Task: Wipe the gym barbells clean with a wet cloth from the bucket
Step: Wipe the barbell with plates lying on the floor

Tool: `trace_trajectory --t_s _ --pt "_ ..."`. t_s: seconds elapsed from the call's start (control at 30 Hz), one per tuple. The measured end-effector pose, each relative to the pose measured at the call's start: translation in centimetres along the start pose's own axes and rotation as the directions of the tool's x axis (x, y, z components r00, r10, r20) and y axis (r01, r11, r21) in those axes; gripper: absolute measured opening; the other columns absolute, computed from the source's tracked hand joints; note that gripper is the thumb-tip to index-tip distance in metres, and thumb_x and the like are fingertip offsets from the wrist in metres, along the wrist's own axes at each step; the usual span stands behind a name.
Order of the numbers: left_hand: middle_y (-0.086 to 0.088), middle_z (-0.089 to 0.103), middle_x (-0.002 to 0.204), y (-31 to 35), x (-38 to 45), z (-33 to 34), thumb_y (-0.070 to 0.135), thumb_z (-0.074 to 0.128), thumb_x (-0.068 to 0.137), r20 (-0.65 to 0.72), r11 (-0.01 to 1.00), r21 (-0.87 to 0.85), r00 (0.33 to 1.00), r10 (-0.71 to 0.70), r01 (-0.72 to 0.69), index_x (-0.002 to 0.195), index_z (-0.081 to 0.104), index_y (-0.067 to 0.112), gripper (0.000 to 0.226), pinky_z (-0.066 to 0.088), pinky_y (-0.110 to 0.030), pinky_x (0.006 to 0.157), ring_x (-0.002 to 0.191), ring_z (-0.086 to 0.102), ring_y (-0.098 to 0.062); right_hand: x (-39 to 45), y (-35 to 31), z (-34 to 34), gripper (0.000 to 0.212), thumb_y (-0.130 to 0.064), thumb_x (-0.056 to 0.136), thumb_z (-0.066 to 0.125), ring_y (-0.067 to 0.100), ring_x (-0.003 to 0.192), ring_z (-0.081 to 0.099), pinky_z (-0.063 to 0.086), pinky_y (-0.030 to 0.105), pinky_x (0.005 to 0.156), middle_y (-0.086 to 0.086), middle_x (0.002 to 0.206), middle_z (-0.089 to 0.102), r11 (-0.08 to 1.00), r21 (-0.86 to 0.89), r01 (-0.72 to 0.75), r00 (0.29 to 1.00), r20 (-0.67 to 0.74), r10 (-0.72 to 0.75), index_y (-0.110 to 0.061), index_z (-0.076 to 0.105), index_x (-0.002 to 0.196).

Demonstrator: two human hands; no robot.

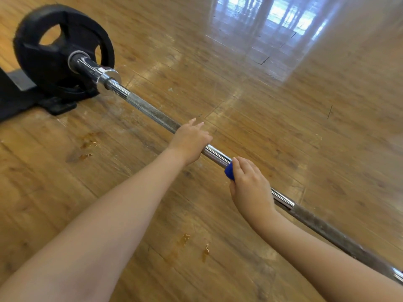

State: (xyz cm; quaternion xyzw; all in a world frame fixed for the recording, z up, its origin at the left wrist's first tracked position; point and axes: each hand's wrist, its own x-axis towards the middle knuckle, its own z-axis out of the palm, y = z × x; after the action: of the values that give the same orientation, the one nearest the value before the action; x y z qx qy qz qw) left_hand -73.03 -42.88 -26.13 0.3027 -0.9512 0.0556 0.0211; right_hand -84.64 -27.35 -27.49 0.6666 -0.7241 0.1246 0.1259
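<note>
The bar (152, 112) lies slantwise across the wooden floor (261, 118), its black plate (54, 53) at the far left beside a dark mat (13, 99). The right hand (250, 188) has its grip curled round a blue cloth (229, 171) wrapped on the smooth chrome stretch of the bar. Just beside it, the left hand (189, 140) rests on the bar, its grip loose with fingers extended; brown stains (185, 238) mark the near floor.
</note>
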Motion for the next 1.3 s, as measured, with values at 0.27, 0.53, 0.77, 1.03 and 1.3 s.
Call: trace_trajectory --t_s 0.27,0.53,0.77,1.03,1.3 --pt "-0.003 0.038 0.149 0.0 -0.3 0.6 0.005 0.046 0.095 -0.027 0.999 -0.042 0.999 -0.036 0.035 0.14 0.042 0.015 0.047 0.008 -0.034 0.116 0.143 0.022 -0.019 3.0 -2.6 0.8 0.058 0.008 0.046 0.083 0.034 0.086 0.068 0.057 0.036 0.071 0.02 0.092 0.068 0.998 0.029 0.053 0.999 -0.016 -0.052 0.01 0.066 0.102" --pt "-0.002 0.01 0.159 -4.3 -2.4 1.1 0.016 0.05 0.096 0.003 0.96 0.045 0.961 -0.278 0.277 0.151 0.001 0.014 0.074 0.0 -0.042 0.117 0.146 0.002 -0.021 -0.4 0.2 -0.2 0.057 0.01 0.05 0.083 0.036 0.09 0.068 0.057 0.042 0.071 0.022 0.099 0.068 0.999 0.017 -0.027 1.0 0.008 0.027 0.011 0.066 0.104" --pt "-0.008 0.015 0.158 -3.9 -1.1 1.5 -0.001 0.037 0.094 -0.039 0.98 0.044 0.981 -0.192 0.194 0.151 0.009 0.008 0.064 -0.001 -0.039 0.117 0.146 0.002 -0.024 5.3 -4.9 2.1 0.055 0.009 0.044 0.083 0.033 0.078 0.068 0.056 0.034 0.065 0.017 0.085 0.069 0.993 0.119 -0.022 0.998 -0.051 0.028 0.009 0.068 0.097" --pt "-0.003 0.024 0.155 -4.9 0.3 0.0 0.0 0.045 0.089 0.161 0.994 0.109 0.986 -0.039 0.022 0.149 0.023 0.015 0.065 0.006 -0.04 0.119 0.146 0.009 -0.023 1.7 -1.2 0.7 0.059 0.007 0.052 0.085 0.035 0.096 0.067 0.056 0.041 0.077 0.022 0.105 0.067 0.998 0.005 0.057 0.998 0.014 -0.057 0.009 0.066 0.108" --pt "-0.002 0.03 0.153 -4.6 -0.2 0.2 0.003 0.047 0.091 0.095 0.993 0.088 0.991 -0.089 0.081 0.148 0.026 0.014 0.062 0.006 -0.042 0.118 0.146 0.01 -0.024 7.7 -7.1 2.0 0.034 0.009 0.051 0.077 0.031 0.064 0.063 0.05 0.028 0.053 0.016 0.07 0.062 0.997 0.017 0.07 0.997 -0.032 -0.07 0.007 0.066 0.083"
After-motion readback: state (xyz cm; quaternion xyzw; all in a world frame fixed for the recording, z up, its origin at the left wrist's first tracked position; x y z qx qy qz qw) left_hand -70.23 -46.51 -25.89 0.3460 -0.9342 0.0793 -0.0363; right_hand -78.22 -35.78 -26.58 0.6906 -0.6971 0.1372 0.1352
